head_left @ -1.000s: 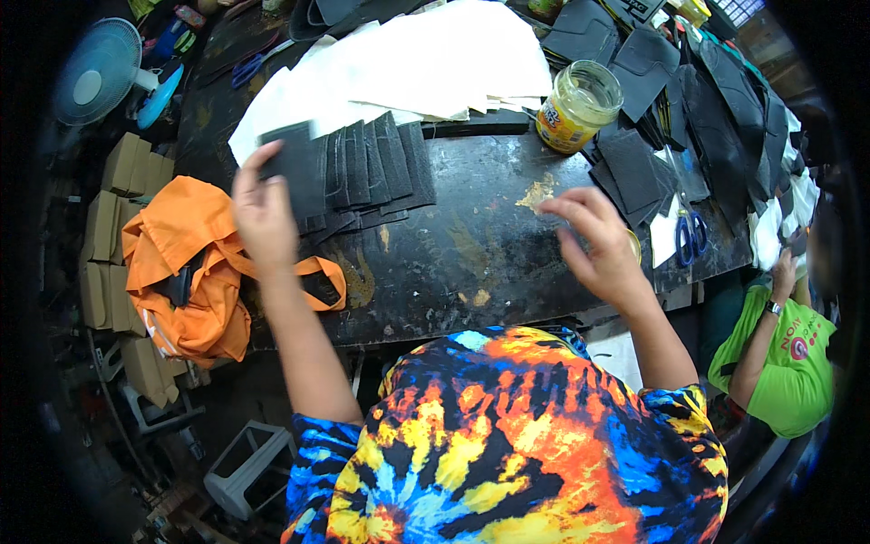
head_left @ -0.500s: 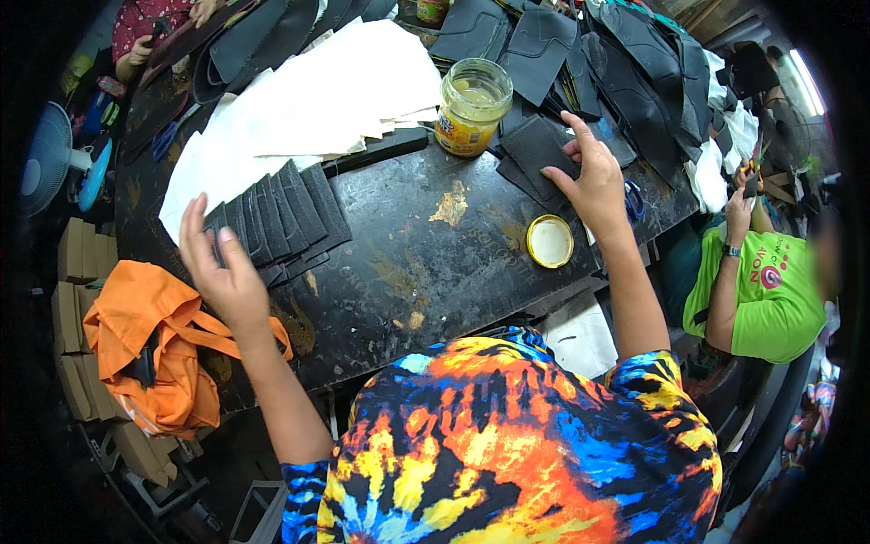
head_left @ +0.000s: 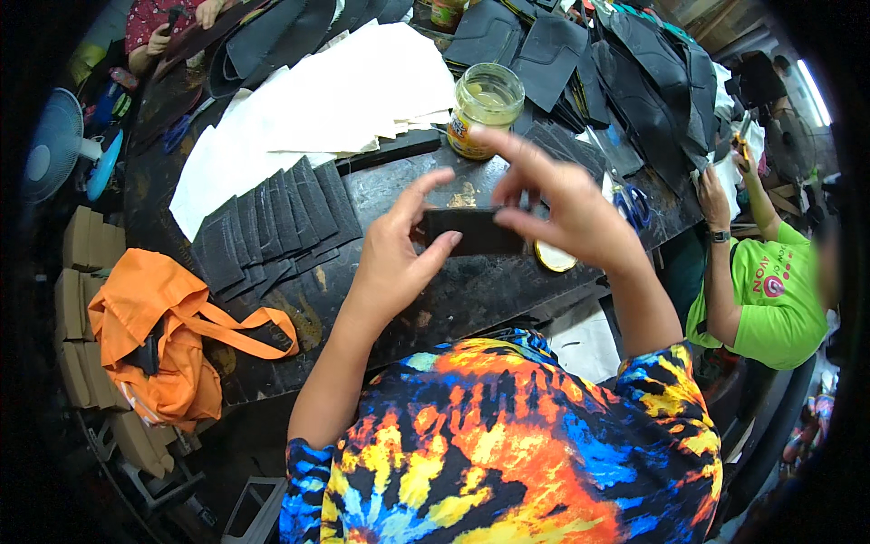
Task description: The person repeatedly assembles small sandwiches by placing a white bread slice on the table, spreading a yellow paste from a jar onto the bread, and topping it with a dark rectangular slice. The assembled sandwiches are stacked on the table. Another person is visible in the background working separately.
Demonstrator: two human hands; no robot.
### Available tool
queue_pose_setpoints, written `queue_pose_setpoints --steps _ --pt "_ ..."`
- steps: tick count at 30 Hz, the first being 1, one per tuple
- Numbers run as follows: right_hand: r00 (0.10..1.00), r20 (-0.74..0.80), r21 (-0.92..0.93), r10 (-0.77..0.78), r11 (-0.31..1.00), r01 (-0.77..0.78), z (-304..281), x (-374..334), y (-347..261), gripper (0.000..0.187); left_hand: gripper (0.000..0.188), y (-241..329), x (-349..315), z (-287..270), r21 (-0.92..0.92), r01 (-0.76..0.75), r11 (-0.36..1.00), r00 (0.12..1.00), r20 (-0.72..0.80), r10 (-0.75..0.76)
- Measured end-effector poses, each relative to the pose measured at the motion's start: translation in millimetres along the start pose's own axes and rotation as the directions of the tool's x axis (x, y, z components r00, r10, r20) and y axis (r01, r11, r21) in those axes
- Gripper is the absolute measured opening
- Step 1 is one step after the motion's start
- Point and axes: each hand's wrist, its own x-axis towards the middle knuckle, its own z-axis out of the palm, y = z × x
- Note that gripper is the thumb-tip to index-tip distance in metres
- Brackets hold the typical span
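Over the middle of the table, a flat black foam-like piece (head_left: 476, 232) is held up between my two hands. My left hand (head_left: 399, 247) pinches its left end between thumb and fingers. At its right end, my right hand (head_left: 575, 213) grips with the thumb and bent fingers, while the index finger stretches out, slightly blurred, in front of an open glass jar (head_left: 489, 95) of pale paste. Fanned black pieces (head_left: 281, 213) lie left of my hands. More black pieces (head_left: 566, 145) lie right of the jar. My right hand partly covers the jar's yellow-rimmed lid (head_left: 555, 257).
White sheets (head_left: 313, 104) spread beyond the fanned pieces. Black cut panels (head_left: 553, 59) pile up at the far right. An orange bag (head_left: 163, 335) sits at the left edge, scissors (head_left: 632, 207) at the right. A co-worker in green (head_left: 761, 290) holds yellow-handled scissors.
My right hand has brought a black piece from beside the jar toward the middle. My left hand has moved right from the fanned pieces and taken the piece's other end.
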Motion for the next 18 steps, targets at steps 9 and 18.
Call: queue_pose_setpoints --steps 9,18 --pt "0.996 0.091 -0.787 0.0 0.613 0.071 -22 104 54 0.103 0.028 -41 -8 -27 0.369 0.126 0.921 0.979 -0.193 -0.057" --pt "0.735 -0.313 -0.728 -0.601 0.649 0.221 -33 89 41 0.04 0.021 -50 -13 -24 0.247 0.097 0.964 0.988 -0.138 -0.064"
